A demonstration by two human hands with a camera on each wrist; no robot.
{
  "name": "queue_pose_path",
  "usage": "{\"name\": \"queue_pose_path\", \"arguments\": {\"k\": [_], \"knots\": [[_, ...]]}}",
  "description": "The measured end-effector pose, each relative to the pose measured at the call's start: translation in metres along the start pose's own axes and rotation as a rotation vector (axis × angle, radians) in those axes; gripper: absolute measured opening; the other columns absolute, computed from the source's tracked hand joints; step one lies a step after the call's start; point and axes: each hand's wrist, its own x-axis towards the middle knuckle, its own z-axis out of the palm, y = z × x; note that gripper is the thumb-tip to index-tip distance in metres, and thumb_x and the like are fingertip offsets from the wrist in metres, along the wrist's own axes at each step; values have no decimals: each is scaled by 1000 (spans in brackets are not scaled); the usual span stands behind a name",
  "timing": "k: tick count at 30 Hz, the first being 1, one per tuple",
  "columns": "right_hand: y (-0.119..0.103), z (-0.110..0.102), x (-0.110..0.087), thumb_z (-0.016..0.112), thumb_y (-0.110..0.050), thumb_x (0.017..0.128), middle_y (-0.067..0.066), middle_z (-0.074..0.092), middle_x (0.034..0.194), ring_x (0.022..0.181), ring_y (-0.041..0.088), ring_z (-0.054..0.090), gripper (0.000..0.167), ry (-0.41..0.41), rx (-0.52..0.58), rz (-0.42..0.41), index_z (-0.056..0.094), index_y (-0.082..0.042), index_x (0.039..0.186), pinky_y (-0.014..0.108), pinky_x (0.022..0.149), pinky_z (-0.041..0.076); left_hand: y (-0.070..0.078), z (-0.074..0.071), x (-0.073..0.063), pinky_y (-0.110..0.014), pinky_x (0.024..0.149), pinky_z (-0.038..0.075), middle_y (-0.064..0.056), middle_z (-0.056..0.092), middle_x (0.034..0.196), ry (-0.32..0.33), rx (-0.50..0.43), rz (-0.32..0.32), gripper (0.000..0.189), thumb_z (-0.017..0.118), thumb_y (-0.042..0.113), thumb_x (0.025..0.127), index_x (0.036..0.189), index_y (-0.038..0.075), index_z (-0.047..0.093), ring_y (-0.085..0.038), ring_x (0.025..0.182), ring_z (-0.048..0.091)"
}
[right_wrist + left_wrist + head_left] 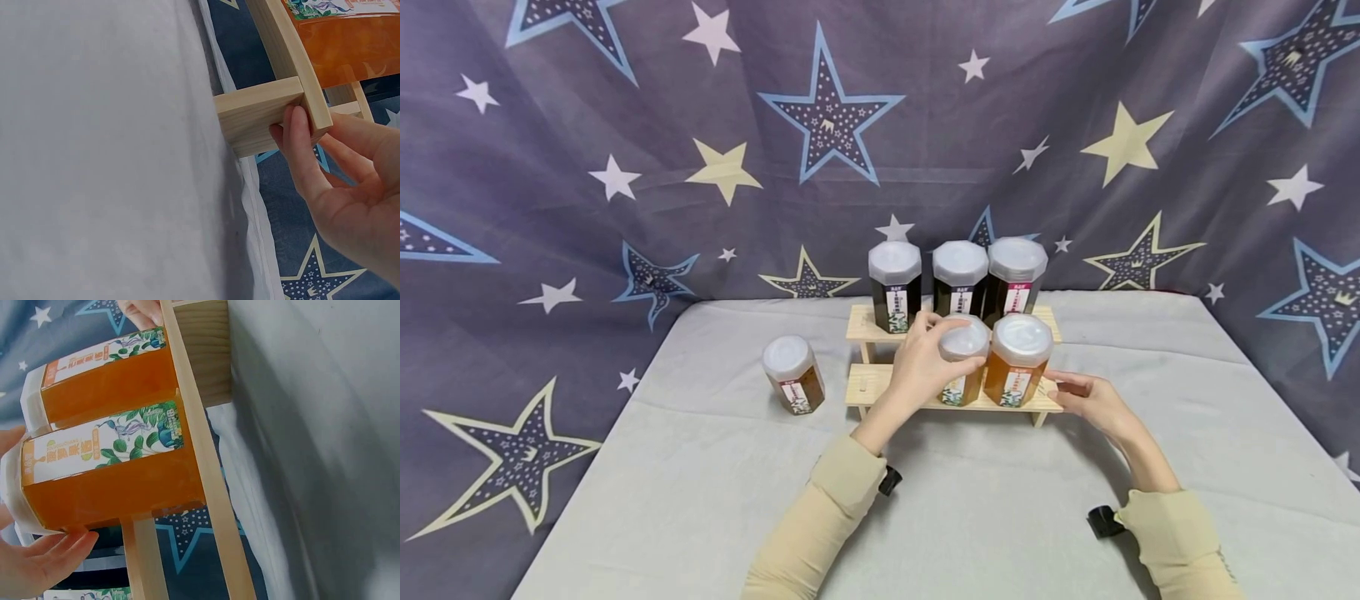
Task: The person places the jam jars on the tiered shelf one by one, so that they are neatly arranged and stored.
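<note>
My left hand point(919, 365) grips an amber jar of honey-like contents point(973, 385) round its pale lid. That jar stands upright on the lower step of a two-tier wooden rack point(871, 382), as the left wrist view shows from the side. Just right of it, a second amber jar point(1017, 379) stands on the same step. My right hand point(1093, 403) pinches the right end of the lower step; in the right wrist view the thumb and fingers point(300, 128) lie on the board's end point(320, 115).
Three dark jars with pale lids, the leftmost point(895, 292) apart from the others, stand on the upper step. Left of the rack, a brownish jar point(795, 379) stands on the grey tablecloth point(715, 500). A star-patterned curtain point(647, 167) hangs behind and at both sides.
</note>
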Motion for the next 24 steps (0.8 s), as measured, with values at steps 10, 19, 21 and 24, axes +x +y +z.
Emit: {"name": "queue_pose_path", "arguments": {"k": [10,19,21,24], "knots": [[0,0,0,55,-9,86,35,48,114,80,-2,56,47,1,-8,4,41,13,124,21,70,48,-6,-12,-6,-39,83,43,-9,44,118,-109,-33,54,50,67,36,76,119,17,54,-24,102,49],[-1,0,-1,55,-10,86,34,49,114,80,-2,56,46,2,-17,5,41,12,124,21,70,48,-18,-22,-13,-36,87,41,-6,51,110,-28,-73,103,44,67,26,78,118,13,56,-20,101,51],[-1,0,-1,55,-10,86,34,49,114,80,-3,56,46,3,-19,5,41,12,124,21,70,48,-20,-27,-15,-36,88,40,-5,52,109,-4,-84,105,39,66,25,78,115,13,58,-19,103,51],[-1,0,-1,55,-9,86,35,48,114,80,-3,56,46,2,-16,-1,41,12,124,21,70,48,-24,-34,-17,-37,86,41,-4,54,107,30,-85,118,34,66,23,79,111,13,60,-19,101,52]]}}
